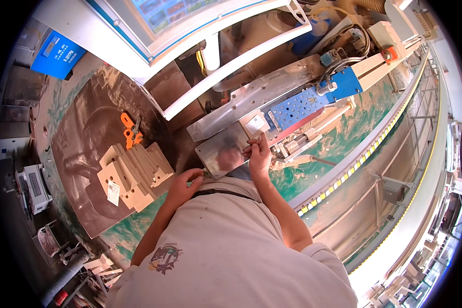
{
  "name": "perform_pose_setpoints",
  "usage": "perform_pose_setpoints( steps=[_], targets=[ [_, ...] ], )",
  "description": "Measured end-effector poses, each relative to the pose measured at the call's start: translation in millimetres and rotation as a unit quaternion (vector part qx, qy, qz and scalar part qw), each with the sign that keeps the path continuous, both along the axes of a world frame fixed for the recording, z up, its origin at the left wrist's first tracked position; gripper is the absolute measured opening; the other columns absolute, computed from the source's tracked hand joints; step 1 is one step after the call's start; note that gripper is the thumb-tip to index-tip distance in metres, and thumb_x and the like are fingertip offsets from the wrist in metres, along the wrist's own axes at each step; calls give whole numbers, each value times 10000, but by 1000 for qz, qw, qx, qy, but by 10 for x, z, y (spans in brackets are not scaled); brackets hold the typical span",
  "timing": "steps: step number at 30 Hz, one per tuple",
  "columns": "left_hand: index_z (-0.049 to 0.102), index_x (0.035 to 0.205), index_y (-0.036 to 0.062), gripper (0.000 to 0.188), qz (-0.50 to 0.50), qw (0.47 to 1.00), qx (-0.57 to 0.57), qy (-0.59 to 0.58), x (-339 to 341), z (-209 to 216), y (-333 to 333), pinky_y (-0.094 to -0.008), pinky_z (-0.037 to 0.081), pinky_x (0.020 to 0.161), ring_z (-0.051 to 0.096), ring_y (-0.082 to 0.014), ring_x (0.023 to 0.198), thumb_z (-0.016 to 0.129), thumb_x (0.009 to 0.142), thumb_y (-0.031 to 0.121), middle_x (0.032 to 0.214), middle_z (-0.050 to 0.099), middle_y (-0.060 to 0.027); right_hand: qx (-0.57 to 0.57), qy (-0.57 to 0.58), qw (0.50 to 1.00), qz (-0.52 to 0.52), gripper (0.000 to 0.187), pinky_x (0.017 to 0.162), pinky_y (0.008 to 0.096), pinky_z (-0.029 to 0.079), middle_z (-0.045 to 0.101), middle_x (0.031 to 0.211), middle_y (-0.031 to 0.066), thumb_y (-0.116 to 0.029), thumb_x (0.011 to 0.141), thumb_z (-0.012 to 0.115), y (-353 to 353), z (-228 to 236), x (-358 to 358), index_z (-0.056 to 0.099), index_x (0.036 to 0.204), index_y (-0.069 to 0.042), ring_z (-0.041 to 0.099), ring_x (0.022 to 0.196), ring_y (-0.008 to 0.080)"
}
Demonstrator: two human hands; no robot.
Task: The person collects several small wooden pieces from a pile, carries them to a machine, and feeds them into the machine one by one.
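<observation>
Right hand (pixel 260 155) at the labelled board (pixel 256 124), left hand (pixel 187 185) by the plate (pixel 213 150)

Fingers of the right hand are bent and drawn close together at the board's near edge; whether they pinch anything, I cannot tell. The board lies at the far right part of the shiny plate, next to the end of the blue bed (pixel 296 109) with its rows of holes. The left hand is loosely curled near the plate's near left corner, in front of the waist; contact is unclear. To the left, stacked wooden parts (pixel 134 173) rest on a brown table (pixel 82 159), with an orange tool (pixel 131 131) just beyond them.
</observation>
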State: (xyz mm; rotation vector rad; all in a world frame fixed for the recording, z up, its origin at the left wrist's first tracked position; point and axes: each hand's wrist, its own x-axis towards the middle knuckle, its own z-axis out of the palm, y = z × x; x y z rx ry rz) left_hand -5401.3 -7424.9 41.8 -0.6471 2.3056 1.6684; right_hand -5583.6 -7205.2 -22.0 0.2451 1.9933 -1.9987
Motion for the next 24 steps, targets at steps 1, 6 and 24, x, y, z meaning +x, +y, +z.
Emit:
perform_pose_setpoints(
  steps=[1, 6, 24],
  targets=[
    [682, 1273, 43, 334, -2, 1000, 0, -4, -16, 11, -9, -339, 543, 950, 722, -199, 1071, 679, 996, 229, 1156, 757, -93, 8, 1, 1000, 5, 555, 607, 285, 581, 656, 1093, 134, -17, 1044, 440, -2, 5, -5, 352, 1591, 16, 645, 718, 137],
    [676, 1287, 48, 344, 3, 1000, 5, -3, -25, 35, -2, -338, 539, 956, 718, -196, 1079, 672, 1000, 237, 1157, 755, -91, -9, -3, 1000, -6, 547, 600, 279, 576, 656, 1105, 130, -25, 1053, 438, -2, -23, 11, 349, 1591, 14, 644, 709, 137],
    [669, 1296, 40, 342, 6, 1000, -14, -24, 53, 27, -37, -335, 545, 956, 718, -193, 1087, 677, 1006, 220, 1173, 757, -94, -102, -70, 992, -8, 685, 575, 292, 557, 693, 977, 111, -54, 1029, 522, 7, 18, 65, 208, 1633, 16, 621, 665, 130]
  ],
)
